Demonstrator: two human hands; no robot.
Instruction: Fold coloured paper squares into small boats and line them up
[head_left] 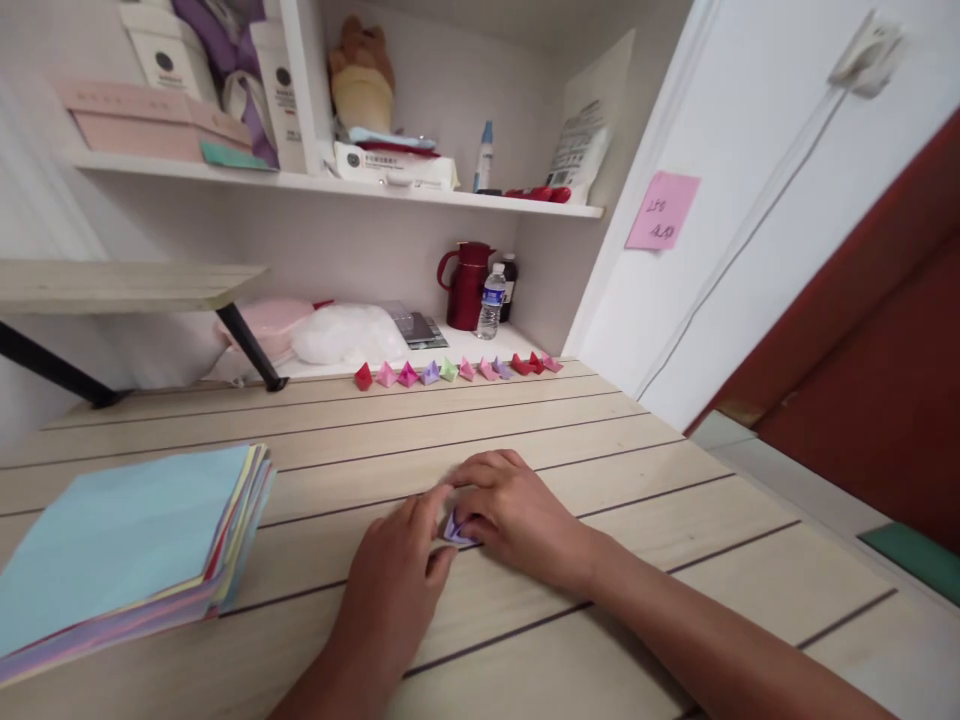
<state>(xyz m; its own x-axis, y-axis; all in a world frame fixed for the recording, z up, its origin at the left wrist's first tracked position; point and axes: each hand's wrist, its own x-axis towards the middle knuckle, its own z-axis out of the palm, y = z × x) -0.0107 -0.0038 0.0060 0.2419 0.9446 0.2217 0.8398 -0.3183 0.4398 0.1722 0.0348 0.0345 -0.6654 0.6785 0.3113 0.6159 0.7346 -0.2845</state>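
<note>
Both of my hands meet at the middle of the wooden table (525, 420). My left hand (397, 580) and my right hand (517, 510) pinch a small folded piece of purple paper (454, 527) between their fingertips, pressing it against the tabletop. Most of the paper is hidden under my fingers. A stack of coloured paper sheets (127, 545), light blue on top, lies to the left of my hands. Along the table's far edge stands a row of several small folded paper shapes (450, 370) in red, pink, purple and green.
A red jug (466, 285), a water bottle (491, 302) and a dark bottle stand in the alcove behind the table. A white bag (345, 333) lies there too. A raised wooden shelf (127, 285) juts out at left. A pink sticky note (663, 210) hangs on the white wall.
</note>
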